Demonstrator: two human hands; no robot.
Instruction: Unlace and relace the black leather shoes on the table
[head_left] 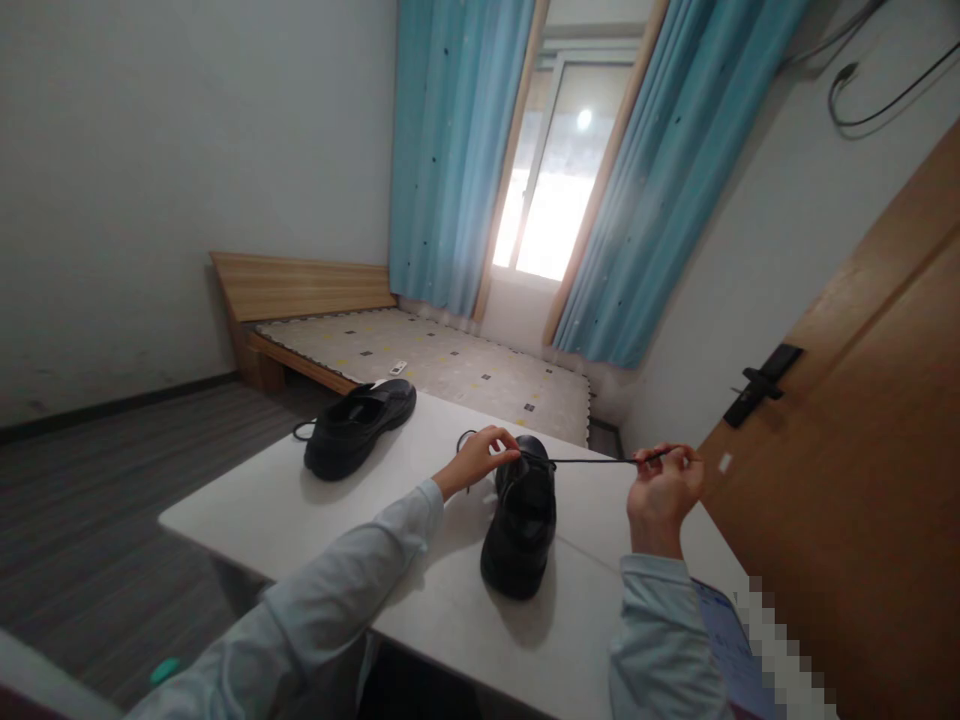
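A black shoe [519, 540] stands upright on the white table, its heel toward me. From its lacing a black shoelace [592, 461] runs taut to the right. My right hand [666, 485] is closed on that lace, palm turned up, off to the right of the shoe. At the shoe's left side is my left hand [484, 458], its fingers pinched together at the lacing; what lies between the fingertips is too small to make out. A loop of dark lace shows just behind the left hand. The second black shoe [358, 428] sits apart, farther left on the table.
The white table [420, 635] spans the space before me. A lit screen device [727, 640] lies under my right forearm at the table's edge. Beyond are a bed [442, 350] with a small white remote [398, 368], blue curtains [457, 150] and a wooden door [862, 450] at right.
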